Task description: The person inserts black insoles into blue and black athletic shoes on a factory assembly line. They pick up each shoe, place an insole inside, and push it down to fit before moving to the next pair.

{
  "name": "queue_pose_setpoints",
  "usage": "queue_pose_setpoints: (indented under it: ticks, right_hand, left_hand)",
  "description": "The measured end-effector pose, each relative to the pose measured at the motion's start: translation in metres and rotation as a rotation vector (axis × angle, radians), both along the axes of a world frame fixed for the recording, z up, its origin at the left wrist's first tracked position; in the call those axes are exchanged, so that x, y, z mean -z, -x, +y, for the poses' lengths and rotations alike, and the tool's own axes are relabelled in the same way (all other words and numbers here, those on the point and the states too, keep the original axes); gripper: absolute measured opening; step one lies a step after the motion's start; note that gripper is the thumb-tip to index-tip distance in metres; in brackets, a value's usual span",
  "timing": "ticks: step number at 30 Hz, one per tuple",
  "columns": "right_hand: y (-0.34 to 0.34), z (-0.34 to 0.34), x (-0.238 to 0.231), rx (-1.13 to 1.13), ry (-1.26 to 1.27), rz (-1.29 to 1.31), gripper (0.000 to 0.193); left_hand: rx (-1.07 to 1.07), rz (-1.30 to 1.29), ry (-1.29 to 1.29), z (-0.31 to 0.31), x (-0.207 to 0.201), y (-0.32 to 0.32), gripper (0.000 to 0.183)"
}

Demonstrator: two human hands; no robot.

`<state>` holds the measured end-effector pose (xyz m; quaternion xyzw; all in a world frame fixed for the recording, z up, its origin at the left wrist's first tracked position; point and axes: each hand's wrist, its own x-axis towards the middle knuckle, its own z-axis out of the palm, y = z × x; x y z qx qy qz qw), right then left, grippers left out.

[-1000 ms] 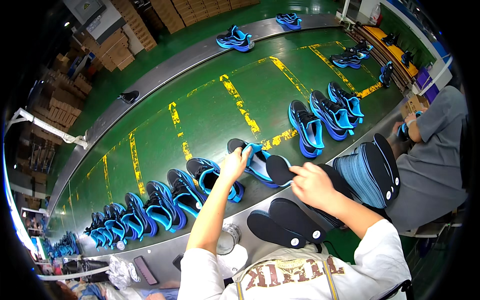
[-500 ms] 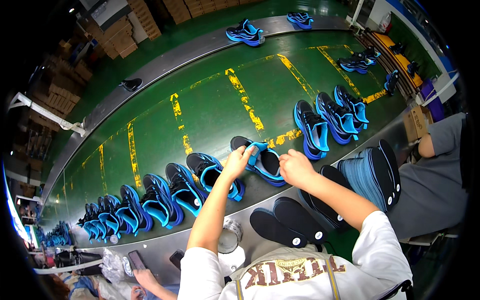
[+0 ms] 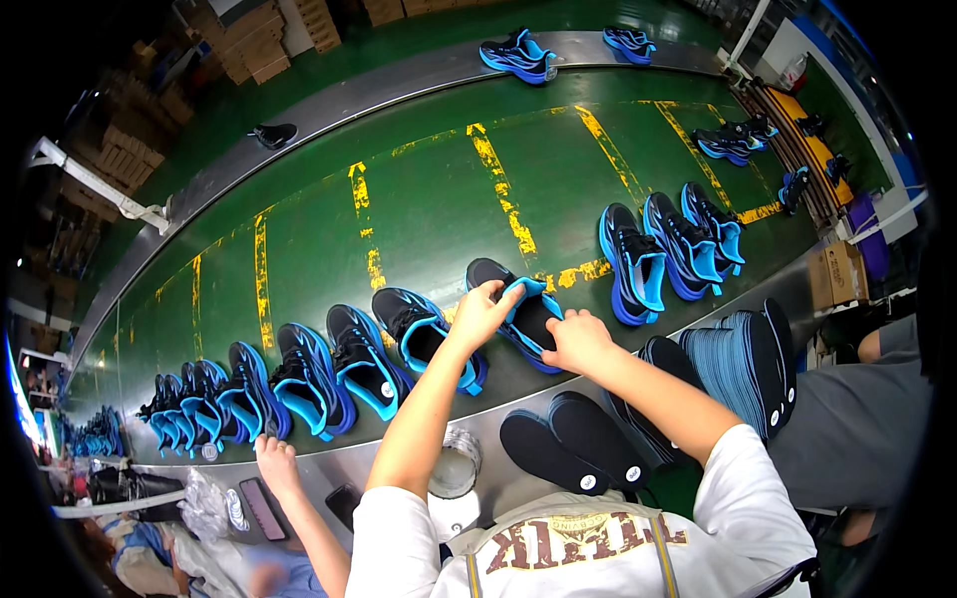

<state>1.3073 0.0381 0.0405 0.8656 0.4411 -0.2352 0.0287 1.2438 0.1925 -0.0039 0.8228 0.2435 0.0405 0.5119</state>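
A black sneaker (image 3: pixel 534 327) with bright blue lining and sole lies on the green belt in front of me, toe pointing away. My left hand (image 3: pixel 484 315) grips the tongue and collar on its left side, thumb toward the opening. At the heel end, my right hand (image 3: pixel 580 341) closes on the right collar edge with bent fingers. Part of the heel is hidden by that hand. A black insole fills part of the shoe's opening. Left of my left hand stands another such sneaker (image 3: pixel 427 337), untouched.
Several matching sneakers (image 3: pixel 311 379) line the belt (image 3: pixel 429 219) to the left; three more (image 3: pixel 638 264) stand right. Black insoles (image 3: pixel 573 444) lie near me, beside a blue-edged stack (image 3: pixel 733 364). A clear cup (image 3: pixel 456 463) stands by my left forearm. A co-worker's hand (image 3: pixel 276 463) reaches in at left.
My right hand has shifted down along the collar edge, and my left stays on the tongue. The co-worker's hand at left has moved forward to the belt's edge. The view has shifted slightly.
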Motion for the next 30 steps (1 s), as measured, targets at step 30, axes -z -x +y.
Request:
queue_pose_setpoints:
  ticks: [30]
  right_hand:
    - [-0.018,0.044,0.077,-0.819,0.357,-0.295,0.022]
  left_hand:
    - [-0.226,-0.172,0.131,-0.003,0.025,-0.006,0.043]
